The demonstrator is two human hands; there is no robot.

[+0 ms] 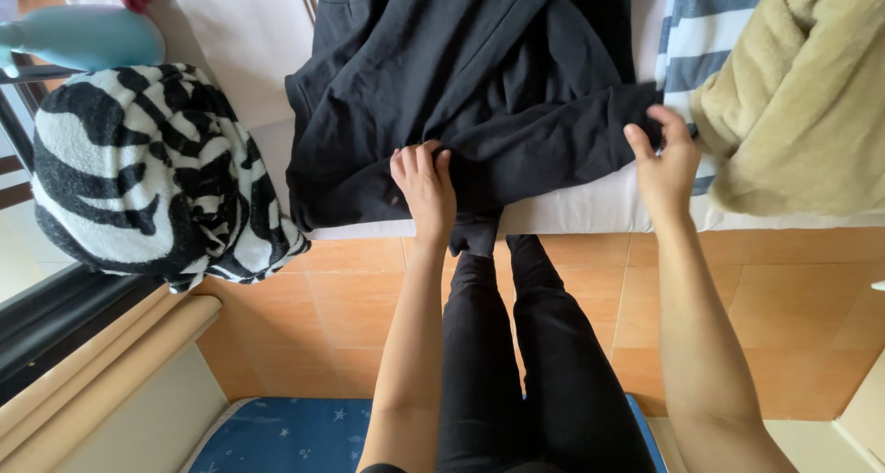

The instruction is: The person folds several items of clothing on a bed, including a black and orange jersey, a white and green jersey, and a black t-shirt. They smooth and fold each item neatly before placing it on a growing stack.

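A black garment (489, 76) lies spread over the white mattress (581, 210) in front of me. My left hand (424, 189) presses down on its lower middle, fingers bunching the cloth near the bed edge. At the garment's right edge, my right hand (666, 159) pinches a corner of the fabric between fingers and thumb. My legs in black trousers (516, 344) stand right against the bed.
A black-and-white zebra-patterned blanket (147, 173) hangs at the left. A beige fleece (802, 104) and a blue-and-white striped cloth (705, 40) lie on the bed's right. Orange floor tiles (341, 316) lie below, a blue starred mat (286, 436) by my feet, a teal object (88, 35) top left.
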